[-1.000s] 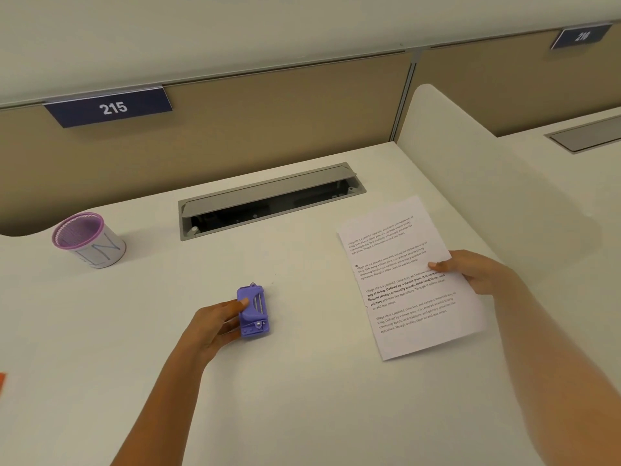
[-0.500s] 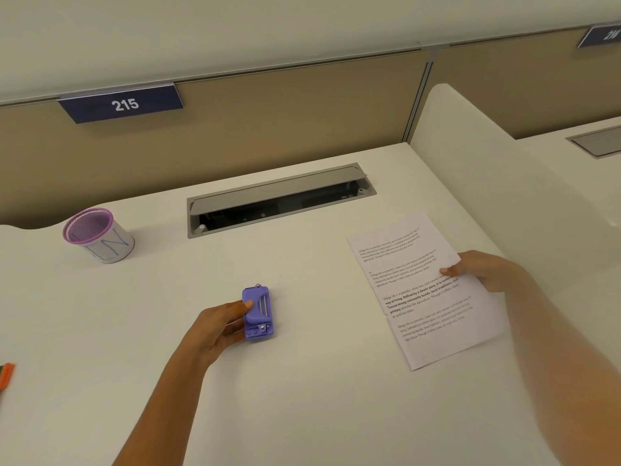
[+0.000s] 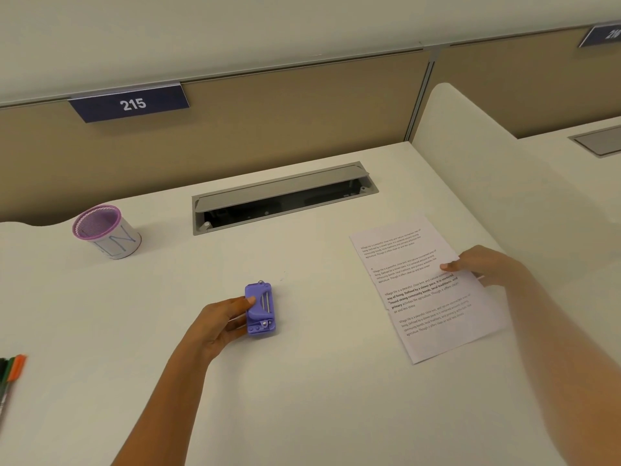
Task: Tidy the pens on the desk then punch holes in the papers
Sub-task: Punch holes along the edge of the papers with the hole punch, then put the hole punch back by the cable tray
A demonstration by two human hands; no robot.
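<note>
A small purple hole punch (image 3: 260,309) lies on the white desk (image 3: 302,398) near its middle. My left hand (image 3: 223,322) grips the punch from its left side, thumb on top. A printed sheet of paper (image 3: 423,294) lies flat to the right, and my right hand (image 3: 480,265) pinches its right edge with the thumb on the page. Small notches show along the sheet's left edge. A few pens (image 3: 10,375), one with an orange cap, lie at the desk's far left edge. A purple mesh pen cup (image 3: 104,232) stands empty at the back left.
A grey cable tray (image 3: 282,196) with its lid open is set into the desk at the back. A tan partition with a "215" plate (image 3: 129,103) rises behind. A white divider panel (image 3: 497,183) bounds the desk on the right.
The view has shifted left, bringing the pens at the left edge into sight. Both hands keep the same hold on the punch and the paper.
</note>
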